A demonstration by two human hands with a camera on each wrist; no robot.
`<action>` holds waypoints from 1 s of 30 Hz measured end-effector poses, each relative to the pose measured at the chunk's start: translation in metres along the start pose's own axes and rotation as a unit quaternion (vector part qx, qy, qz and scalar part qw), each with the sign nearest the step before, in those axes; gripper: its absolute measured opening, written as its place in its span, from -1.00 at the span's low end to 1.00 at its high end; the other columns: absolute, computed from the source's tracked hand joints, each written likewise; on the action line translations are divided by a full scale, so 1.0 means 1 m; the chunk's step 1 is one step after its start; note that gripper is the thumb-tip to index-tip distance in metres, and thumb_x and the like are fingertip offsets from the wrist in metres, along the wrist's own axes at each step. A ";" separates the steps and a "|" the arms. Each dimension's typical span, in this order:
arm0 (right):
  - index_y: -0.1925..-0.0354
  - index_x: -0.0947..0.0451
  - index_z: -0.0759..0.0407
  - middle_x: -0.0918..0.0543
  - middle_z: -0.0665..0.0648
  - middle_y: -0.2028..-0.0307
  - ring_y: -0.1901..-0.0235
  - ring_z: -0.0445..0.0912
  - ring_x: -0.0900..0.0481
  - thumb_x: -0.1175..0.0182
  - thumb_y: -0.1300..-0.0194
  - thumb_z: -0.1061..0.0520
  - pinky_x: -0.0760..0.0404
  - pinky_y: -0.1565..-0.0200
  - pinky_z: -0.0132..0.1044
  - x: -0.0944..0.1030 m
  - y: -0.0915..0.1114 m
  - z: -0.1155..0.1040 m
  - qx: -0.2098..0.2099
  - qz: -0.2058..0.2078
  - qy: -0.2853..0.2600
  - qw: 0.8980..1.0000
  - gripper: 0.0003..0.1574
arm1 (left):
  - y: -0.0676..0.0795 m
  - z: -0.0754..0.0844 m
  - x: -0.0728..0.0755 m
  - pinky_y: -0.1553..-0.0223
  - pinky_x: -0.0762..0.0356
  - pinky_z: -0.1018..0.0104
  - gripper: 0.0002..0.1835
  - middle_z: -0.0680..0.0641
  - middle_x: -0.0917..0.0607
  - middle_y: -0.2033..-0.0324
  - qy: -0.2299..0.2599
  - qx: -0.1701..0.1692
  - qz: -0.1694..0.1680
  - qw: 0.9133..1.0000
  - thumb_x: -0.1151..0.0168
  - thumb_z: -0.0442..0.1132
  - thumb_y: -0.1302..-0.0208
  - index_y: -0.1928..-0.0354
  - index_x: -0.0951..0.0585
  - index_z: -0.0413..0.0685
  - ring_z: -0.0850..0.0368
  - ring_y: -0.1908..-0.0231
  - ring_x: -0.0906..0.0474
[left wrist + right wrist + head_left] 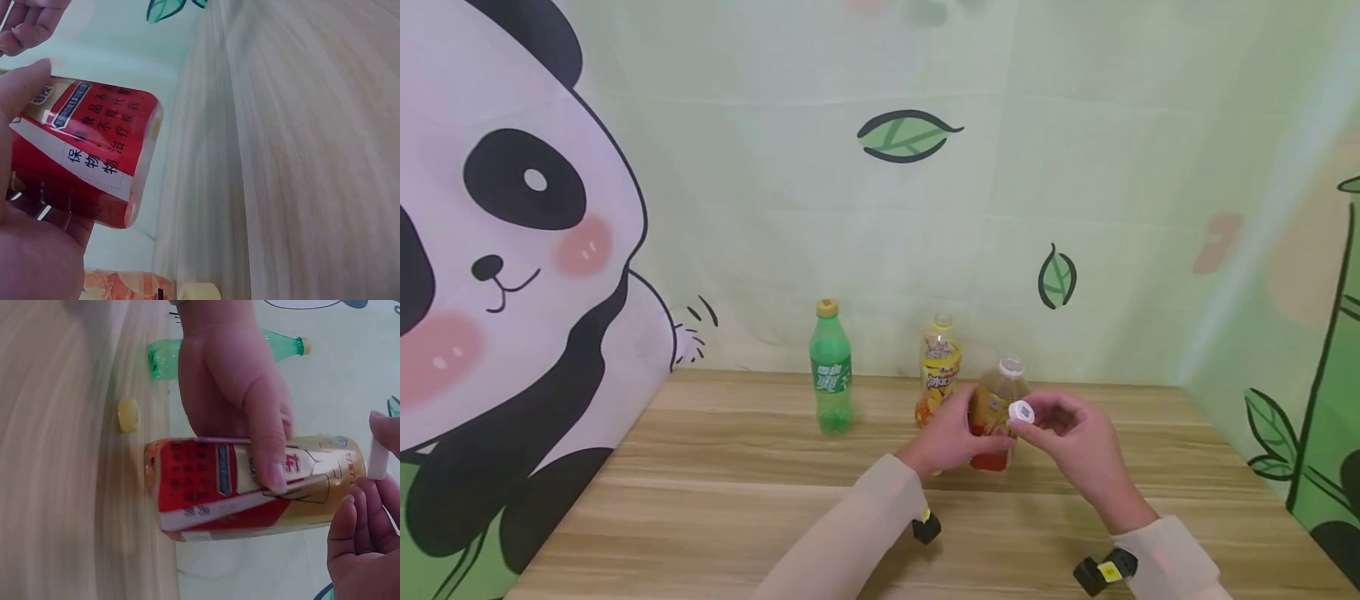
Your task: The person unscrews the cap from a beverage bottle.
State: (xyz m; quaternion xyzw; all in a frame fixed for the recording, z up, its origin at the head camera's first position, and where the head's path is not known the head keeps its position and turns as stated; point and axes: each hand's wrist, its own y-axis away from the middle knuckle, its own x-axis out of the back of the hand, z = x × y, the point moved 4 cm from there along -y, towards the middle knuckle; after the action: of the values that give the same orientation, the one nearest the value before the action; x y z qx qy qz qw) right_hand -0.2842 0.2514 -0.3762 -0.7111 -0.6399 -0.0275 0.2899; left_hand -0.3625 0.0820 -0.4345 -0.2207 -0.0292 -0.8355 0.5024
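My left hand [951, 437] is wrapped around a drink bottle [1000, 396] with a red and gold label, its thumb lying across the front. This bottle stands nearly upright in the head view, its neck uncapped, and its base is close over the table. Between thumb and fingertips, my right hand [1078, 437] pinches a white bottle cap [1021, 412], just right of the bottle and below its mouth. In the right wrist view the white cap [377, 459] shows edge-on beside the bottle's shoulder.
A yellow-labelled bottle [940, 358] without a cap stands just behind my left hand. Farther left is a green bottle [831, 371] with a yellow cap on. A loose yellow cap [129, 415] lies on the wooden table [715, 483]. Behind hangs a panda-print cloth [775, 208].
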 end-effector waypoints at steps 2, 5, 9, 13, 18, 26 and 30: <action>0.05 -0.68 0.23 -0.74 0.10 0.20 0.26 -0.25 -0.65 -0.54 -0.17 0.06 -0.67 0.21 -0.44 0.001 0.001 0.002 0.004 -0.001 0.005 1.000 -0.56 | -0.004 0.001 -0.003 -0.34 -0.51 0.10 -0.19 0.15 -0.56 -0.24 -0.013 0.001 0.003 1.000 -0.53 0.06 -0.17 -0.40 -0.33 0.21 0.22 -0.20 -0.53; 0.08 -0.69 0.23 -0.76 0.15 0.20 0.28 -0.26 -0.65 -0.55 -0.14 0.09 -0.68 0.22 -0.42 0.001 0.003 0.006 0.011 -0.005 0.009 1.000 -0.59 | -0.010 0.002 -0.006 -0.37 -0.49 0.09 -0.18 0.12 -0.56 -0.27 -0.033 0.007 0.011 0.999 -0.53 0.03 -0.18 -0.43 -0.32 0.17 0.21 -0.23 -0.52; 0.09 -0.70 0.22 -0.77 0.16 0.20 0.29 -0.26 -0.64 -0.55 -0.13 0.12 -0.68 0.21 -0.41 0.000 0.006 0.012 0.015 -0.016 0.018 1.000 -0.61 | -0.018 0.004 -0.011 -0.39 -0.48 0.05 -0.16 0.10 -0.55 -0.31 -0.047 0.026 0.012 0.998 -0.52 -0.03 -0.20 -0.46 -0.29 0.17 0.16 -0.29 -0.51; 0.11 -0.72 0.19 -0.77 0.14 0.22 0.30 -0.27 -0.63 -0.56 -0.12 0.12 -0.67 0.24 -0.41 0.000 0.005 0.019 0.024 -0.035 0.026 0.999 -0.63 | -0.026 0.004 -0.013 -0.39 -0.47 0.03 -0.18 0.07 -0.55 -0.33 -0.051 0.041 0.012 0.998 -0.49 -0.05 -0.24 -0.46 -0.26 0.18 0.11 -0.33 -0.50; 0.15 -0.73 0.17 -0.77 0.11 0.28 0.34 -0.27 -0.63 -0.58 -0.09 0.09 -0.68 0.27 -0.39 -0.002 0.003 0.032 0.031 -0.067 0.044 0.996 -0.64 | -0.035 0.004 -0.013 -0.40 -0.46 0.03 -0.16 0.04 -0.54 -0.33 -0.064 0.044 0.013 0.997 -0.48 -0.03 -0.25 -0.45 -0.20 0.17 0.09 -0.34 -0.50; 0.14 -0.73 0.12 -0.76 0.04 0.25 0.30 -0.20 -0.62 -0.56 -0.12 0.01 -0.66 0.23 -0.37 -0.004 -0.005 0.059 0.010 -0.148 0.083 0.985 -0.63 | -0.047 0.005 -0.017 -0.38 -0.49 0.09 -0.11 0.01 -0.54 -0.31 -0.084 0.058 0.019 0.995 -0.52 0.00 -0.19 -0.44 -0.20 0.12 0.10 -0.30 -0.53; 0.15 -0.73 0.10 -0.77 0.03 0.26 0.30 -0.19 -0.63 -0.57 -0.10 -0.01 -0.66 0.23 -0.38 -0.007 -0.009 0.072 -0.001 -0.181 0.086 0.980 -0.62 | -0.053 0.004 -0.018 -0.40 -0.47 0.09 -0.13 0.05 -0.54 -0.31 -0.081 0.072 0.024 0.994 -0.52 0.00 -0.19 -0.44 -0.21 0.18 0.12 -0.31 -0.51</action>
State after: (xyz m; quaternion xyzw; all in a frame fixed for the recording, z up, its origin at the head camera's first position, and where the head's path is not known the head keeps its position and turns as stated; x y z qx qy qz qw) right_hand -0.3177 0.2769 -0.4355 -0.5788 -0.7307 -0.1416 0.3331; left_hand -0.3987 0.1244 -0.4289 -0.2514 -0.1244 -0.7983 0.5329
